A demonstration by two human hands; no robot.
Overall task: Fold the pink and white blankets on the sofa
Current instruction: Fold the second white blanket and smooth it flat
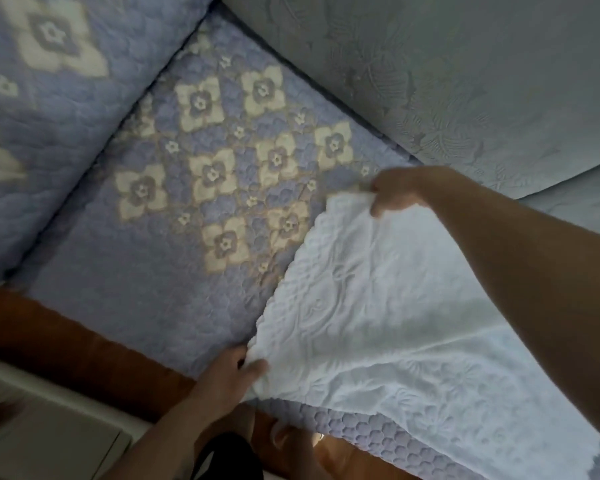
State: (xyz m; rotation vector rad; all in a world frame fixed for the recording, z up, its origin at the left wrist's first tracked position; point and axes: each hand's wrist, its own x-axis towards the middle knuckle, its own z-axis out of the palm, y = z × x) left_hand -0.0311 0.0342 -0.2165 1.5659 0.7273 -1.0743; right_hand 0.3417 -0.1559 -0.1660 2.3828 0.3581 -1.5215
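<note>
Left hand [232, 370]: pinched white blanket [378, 299] corner nearest sofa [146, 271] front.
Right hand [400, 190]: pinched its far corner.

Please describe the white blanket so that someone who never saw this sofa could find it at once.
Start from the lilac quilted sofa seat cover with cream flowers. On its right side lies the white blanket, its corners pinched by the left hand and right hand. Only it is plain white, embossed, scallop-edged.
</note>
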